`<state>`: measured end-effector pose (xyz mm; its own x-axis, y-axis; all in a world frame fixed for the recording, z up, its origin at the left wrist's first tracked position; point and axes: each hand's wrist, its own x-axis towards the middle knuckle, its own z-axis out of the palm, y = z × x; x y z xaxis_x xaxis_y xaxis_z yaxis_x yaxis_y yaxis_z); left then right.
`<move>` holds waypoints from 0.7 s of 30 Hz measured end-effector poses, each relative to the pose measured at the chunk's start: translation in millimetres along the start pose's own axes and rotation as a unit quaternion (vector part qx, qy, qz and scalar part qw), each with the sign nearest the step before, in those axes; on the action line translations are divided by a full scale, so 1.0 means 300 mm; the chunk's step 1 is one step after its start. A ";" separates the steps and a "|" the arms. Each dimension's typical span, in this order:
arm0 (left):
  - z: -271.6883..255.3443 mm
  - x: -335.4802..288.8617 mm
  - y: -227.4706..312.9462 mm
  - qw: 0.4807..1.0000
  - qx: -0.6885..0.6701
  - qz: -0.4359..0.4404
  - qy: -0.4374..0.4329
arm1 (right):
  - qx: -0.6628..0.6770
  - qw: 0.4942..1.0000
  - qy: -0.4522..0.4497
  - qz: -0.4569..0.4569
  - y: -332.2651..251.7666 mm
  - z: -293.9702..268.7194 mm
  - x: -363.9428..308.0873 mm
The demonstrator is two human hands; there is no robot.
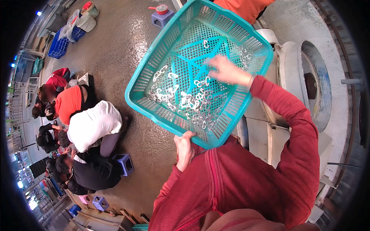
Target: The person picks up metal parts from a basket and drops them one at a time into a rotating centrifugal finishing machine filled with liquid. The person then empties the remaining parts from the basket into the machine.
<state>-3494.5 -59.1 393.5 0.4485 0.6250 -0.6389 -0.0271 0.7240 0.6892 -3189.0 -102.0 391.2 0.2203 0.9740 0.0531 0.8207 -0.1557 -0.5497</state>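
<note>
A wide turquoise plastic basket (169, 111) with perforated sides and bottom is held tilted in front of me. Many small shiny hook-shaped metal pieces (190, 101) lie in it, heaped toward the near side, with a few scattered farther up. My left hand (185, 148) grips the basket's near edge, its thumb up by the rim and its other fingers partly hidden. Inside the basket, my right hand (225, 70) is over the mesh bottom near the right wall. Motion smears its fingers, so whether it holds any pieces is unclear.
To the right stands a pale machine with a large round opening (314, 84). Several people crouch together at the left, beside a purple stool (124, 164). Another stool (162, 17) bears a red-handled strainer. Blue crates (58, 44) and buckets stand on the wet floor (119, 42).
</note>
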 end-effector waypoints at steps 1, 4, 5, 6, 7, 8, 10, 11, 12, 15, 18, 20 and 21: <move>0.004 0.000 0.000 1.000 0.010 0.007 -0.001 | -0.124 0.978 -0.005 0.171 0.070 -0.049 0.018; 0.009 -0.006 -0.012 0.999 0.027 0.034 -0.016 | -0.255 0.849 0.031 0.462 0.277 -0.095 0.007; 0.009 -0.011 -0.020 0.999 0.020 0.035 -0.015 | -0.239 0.847 0.060 0.470 0.331 -0.073 -0.003; 0.006 -0.015 -0.027 0.999 0.009 0.038 -0.025 | -0.208 0.855 0.086 0.467 0.374 -0.042 -0.008; -0.002 -0.021 -0.033 0.999 0.047 0.013 0.017 | -0.182 0.850 0.101 0.484 0.408 -0.013 -0.028; -0.006 -0.026 -0.037 0.999 0.037 0.022 -0.001 | -0.127 0.853 0.084 0.499 0.425 0.018 -0.057; -0.010 -0.028 -0.047 0.999 0.021 0.034 -0.032 | -0.104 0.867 0.072 0.482 0.410 0.075 -0.115; -0.016 -0.026 -0.048 0.997 0.057 0.051 -0.027 | -0.076 0.880 0.063 0.465 0.381 0.097 -0.145; -0.012 -0.027 -0.055 0.996 0.069 0.046 -0.030 | -0.058 0.886 0.075 0.453 0.337 0.117 -0.165; -0.005 -0.026 -0.058 0.995 0.091 0.042 -0.007 | -0.012 0.927 0.033 0.374 0.118 0.215 -0.188; -0.003 -0.018 -0.056 0.994 0.097 0.056 0.000 | -0.055 0.949 0.030 0.310 -0.132 0.344 -0.197; -0.010 -0.012 -0.055 0.995 0.074 0.071 -0.013 | -0.046 0.974 0.023 0.220 -0.269 0.433 -0.215; -0.017 -0.008 -0.053 0.995 0.072 0.069 -0.004 | -0.094 0.980 0.007 0.174 -0.324 0.478 -0.221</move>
<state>-3499.7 -70.6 382.3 0.4557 0.7136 -0.5321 0.0387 0.5813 0.8128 -3359.0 -127.8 321.6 0.5105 0.8541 -0.0991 0.7769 -0.5076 -0.3726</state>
